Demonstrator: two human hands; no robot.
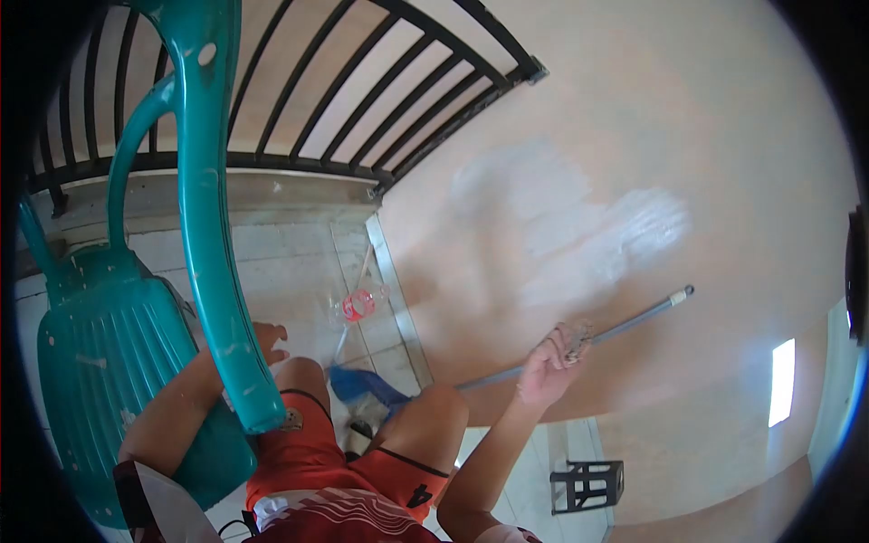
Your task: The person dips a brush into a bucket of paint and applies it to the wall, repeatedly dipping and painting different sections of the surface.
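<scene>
My right hand (544,366) is raised in front of the beige wall (724,163), its fingers closed around a small crumpled greyish piece (577,342) whose kind I cannot make out. Just behind it a grey pole (634,319) leans at a slant. Further up the wall shows a glossy white smear (647,226) and a duller whitish patch (525,185). My left hand (269,340) hangs beside my knee, fingers loosely apart and holding nothing visible. That forearm passes behind the green plastic chair's armrest (213,253).
Behind the green chair, a dark metal railing (299,163) runs up to the wall. On the tiled floor lies a clear bottle with a red label (358,306). A blue item (367,385) is near my legs. To the right stands a small dark stool (587,486).
</scene>
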